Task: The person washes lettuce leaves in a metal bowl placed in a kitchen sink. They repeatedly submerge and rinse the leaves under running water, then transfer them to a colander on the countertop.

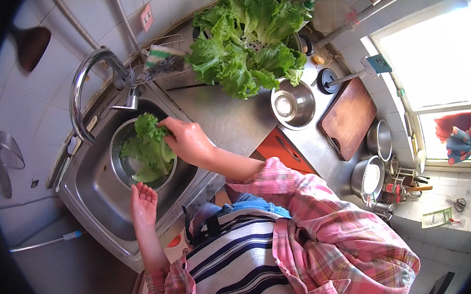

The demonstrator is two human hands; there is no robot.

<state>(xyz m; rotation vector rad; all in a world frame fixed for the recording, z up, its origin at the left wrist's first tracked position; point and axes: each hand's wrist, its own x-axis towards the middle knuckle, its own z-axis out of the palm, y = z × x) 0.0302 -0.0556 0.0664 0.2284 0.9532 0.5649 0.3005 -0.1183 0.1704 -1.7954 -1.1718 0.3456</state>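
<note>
A green lettuce leaf (147, 147) hangs over a round stainless steel bowl (114, 153) set inside the sink (93, 185). My right hand (187, 140) pinches the leaf's frilly upper edge from the right. Below the bowl's near rim is my left hand (145, 202), palm turned up and fingers slightly curled, close to the leaf's lower end; it appears to hold nothing. Both hands look wet. The chrome faucet (82, 91) arches over the sink's far left side, its spout away from the bowl. What lies under the leaf is partly hidden.
Many lettuce leaves (244, 43) spread over a perforated colander behind the sink. To their right stand a steel bowl (293, 103), a wooden cutting board (349, 117) and more steel bowls (367, 179). A wire rack with a sponge (163, 59) sits beside the faucet.
</note>
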